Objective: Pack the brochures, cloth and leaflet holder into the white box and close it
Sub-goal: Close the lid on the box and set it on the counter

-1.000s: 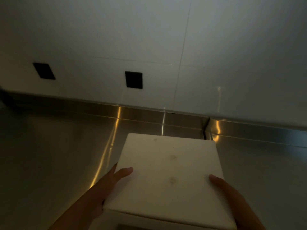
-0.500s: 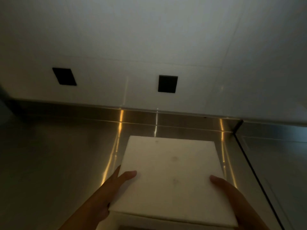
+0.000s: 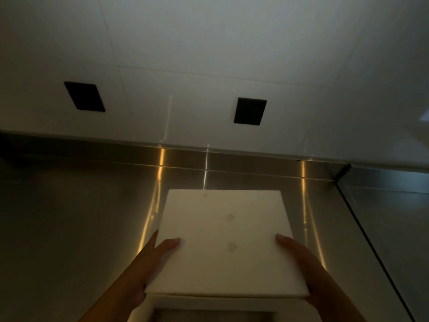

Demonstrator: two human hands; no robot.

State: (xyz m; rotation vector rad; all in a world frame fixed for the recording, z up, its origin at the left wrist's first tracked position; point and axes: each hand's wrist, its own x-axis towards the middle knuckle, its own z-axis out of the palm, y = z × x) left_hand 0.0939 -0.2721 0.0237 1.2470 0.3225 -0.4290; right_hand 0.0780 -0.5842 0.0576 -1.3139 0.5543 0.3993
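Flat square matte white lid (image 3: 222, 240), faint stains, lower centre of frame, over white box (image 3: 197, 302) rim. My left hand (image 3: 151, 268) grips left edge, my right hand (image 3: 304, 263) grips right edge, thumbs on top. Brushed steel counter (image 3: 69, 228) beneath.

Of the person, only two bare forearms and hands showed in the dim light, the left hand (image 3: 148, 263) and the right hand (image 3: 301, 259) both slender and long-fingered, the forearms uncovered down to the frame's lower edge.
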